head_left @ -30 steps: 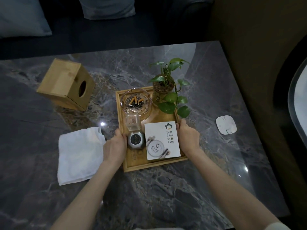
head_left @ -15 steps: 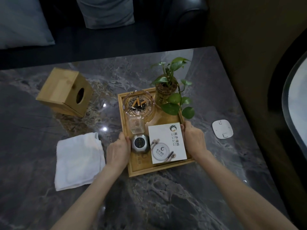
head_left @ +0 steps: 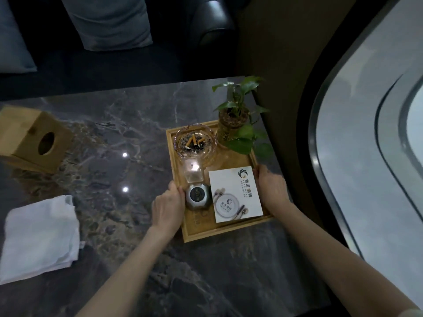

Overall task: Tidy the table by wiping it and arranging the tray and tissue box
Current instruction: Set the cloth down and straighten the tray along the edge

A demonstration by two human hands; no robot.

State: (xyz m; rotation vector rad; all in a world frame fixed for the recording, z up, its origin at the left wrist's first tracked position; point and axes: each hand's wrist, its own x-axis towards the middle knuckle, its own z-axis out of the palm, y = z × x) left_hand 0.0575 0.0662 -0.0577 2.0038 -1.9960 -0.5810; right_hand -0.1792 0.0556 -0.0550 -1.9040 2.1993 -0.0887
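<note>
A wooden tray point(head_left: 225, 232) sits near the right edge of the dark marble table point(head_left: 119, 124). My left hand point(head_left: 168, 208) grips its left rim and my right hand point(head_left: 272, 189) grips its right rim. The tray carries a glass ashtray point(head_left: 195, 143) with cigarette butts, a small potted plant point(head_left: 235, 117), a clear glass point(head_left: 193, 172), a silver faceted object point(head_left: 197, 197) and a white card point(head_left: 234, 194). A wooden tissue box point(head_left: 29, 138) lies tilted on its side at the far left. A folded white cloth point(head_left: 40, 236) lies at the near left.
A dark sofa with grey cushions point(head_left: 109, 21) runs behind the table. A curved window frame point(head_left: 320, 133) stands close on the right, just past the table's right edge. Bare marble shows between the cloth and the tray.
Both hands have slid the tray to the right, toward the table's right edge. The small white square object formerly right of the tray is no longer visible.
</note>
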